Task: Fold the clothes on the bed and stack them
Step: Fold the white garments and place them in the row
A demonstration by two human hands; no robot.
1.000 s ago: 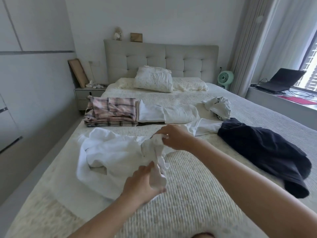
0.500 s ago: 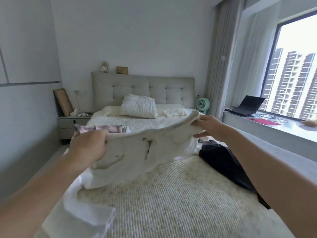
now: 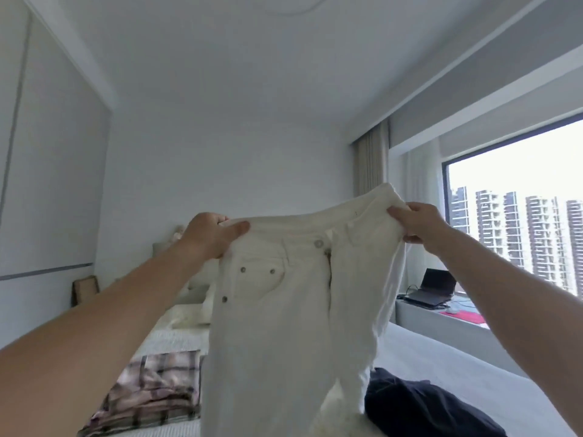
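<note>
Both arms reach forward at chest height. The left hand [image 3: 210, 235] pinches the left end of the waistband, thumb laid across the front; the right hand [image 3: 418, 223] pinches the right end, fingers curled round bunched cloth. Each grip is closed on fabric, neither spread.

The white trousers [image 3: 284, 326] hang front-facing from the two grips, button and fly near centre. Long axis: vertical, waistband on top, legs dropping out of view below. Waistband tilts, right end higher and farther off. Left hand is nearer the wearer.

Judgement: the next fold turns on bringing one waistband end across to the other, leg onto leg.

Behind, on the bed [image 3: 441, 357]: folded plaid garment [image 3: 151, 395] lower left, dark garment [image 3: 422, 408] lower right, unfolded.
</note>
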